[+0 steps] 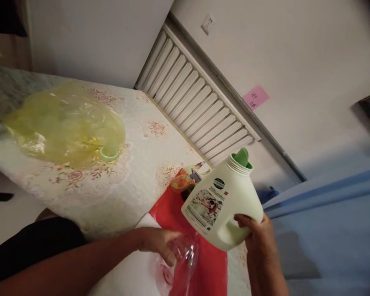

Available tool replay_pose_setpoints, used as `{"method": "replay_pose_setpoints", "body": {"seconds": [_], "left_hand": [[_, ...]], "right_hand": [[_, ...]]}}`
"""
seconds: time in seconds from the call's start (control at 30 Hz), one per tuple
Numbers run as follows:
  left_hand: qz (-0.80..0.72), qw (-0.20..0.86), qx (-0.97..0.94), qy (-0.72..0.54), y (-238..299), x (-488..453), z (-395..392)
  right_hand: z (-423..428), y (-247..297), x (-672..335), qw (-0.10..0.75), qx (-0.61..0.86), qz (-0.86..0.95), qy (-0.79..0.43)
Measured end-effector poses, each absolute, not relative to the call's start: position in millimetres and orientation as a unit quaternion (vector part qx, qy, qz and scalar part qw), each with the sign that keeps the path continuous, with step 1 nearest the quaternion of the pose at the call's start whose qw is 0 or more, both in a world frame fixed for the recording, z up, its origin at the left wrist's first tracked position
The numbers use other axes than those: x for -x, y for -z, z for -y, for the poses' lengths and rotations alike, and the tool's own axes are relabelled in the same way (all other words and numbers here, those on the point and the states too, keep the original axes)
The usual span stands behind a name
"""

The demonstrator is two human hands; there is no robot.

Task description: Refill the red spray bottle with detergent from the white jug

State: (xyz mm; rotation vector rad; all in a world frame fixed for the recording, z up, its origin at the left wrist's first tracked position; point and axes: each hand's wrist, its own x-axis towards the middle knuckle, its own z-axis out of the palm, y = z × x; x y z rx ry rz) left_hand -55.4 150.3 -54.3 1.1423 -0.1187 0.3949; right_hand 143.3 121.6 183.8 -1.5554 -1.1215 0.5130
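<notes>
the right hand (263,234) is closed around the handle of a big pale green jug (231,201), with the thumb going through the hole. the jug is held up over a red sheet (214,267), and it leans to one side in this view. its lid is off, and a green spout (242,157) pokes out of the open top. on its front is a label (205,205) with a mostly black and white picture.

the left hand (160,242) is curled around a clear plastic bottle (185,259), thumb on the near side. some of its fingers are hard to see. the bottle is low down, just beside the bottom of the jug. i can't tell if the two touch.

next to the red sheet is something white (129,273), partly under the left arm. some small orange and dark things (180,183) sit behind the jug, partly hidden by it.

the worktop (132,164) has a pale cover with pink flowers. on it, well apart from the hands, lies a puffy yellow see-through bag (58,127) with a pale green ring (109,154) at one end. past the worktop are a white radiator (200,98) and a pink note (255,97) on the wall.
</notes>
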Motion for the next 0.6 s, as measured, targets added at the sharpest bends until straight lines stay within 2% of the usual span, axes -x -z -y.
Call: {"method": "replay_pose_setpoints", "body": {"seconds": [0.17, 0.27, 0.43, 0.6], "left_hand": [[0.018, 0.824, -0.496, -0.273, 39.3, 61.1, -164.8], [-0.048, 0.774, -0.539, -0.328, 27.1, 66.8, -169.4], [-0.217, 0.631, -0.620, -0.413, 12.3, 70.6, -175.9], [-0.283, 0.594, -0.635, -0.404, 14.1, 66.6, -179.5]], "right_hand": [[-81.6, -212.0, -177.3, 0.513, 0.715, 0.447, -0.162], [-57.2, -215.2, -202.4, 0.466, 0.754, 0.436, -0.152], [-20.3, -203.7, -233.2, 0.356, 0.797, 0.463, -0.157], [1.7, -190.0, -232.7, 0.286, 0.814, 0.474, -0.173]]}}
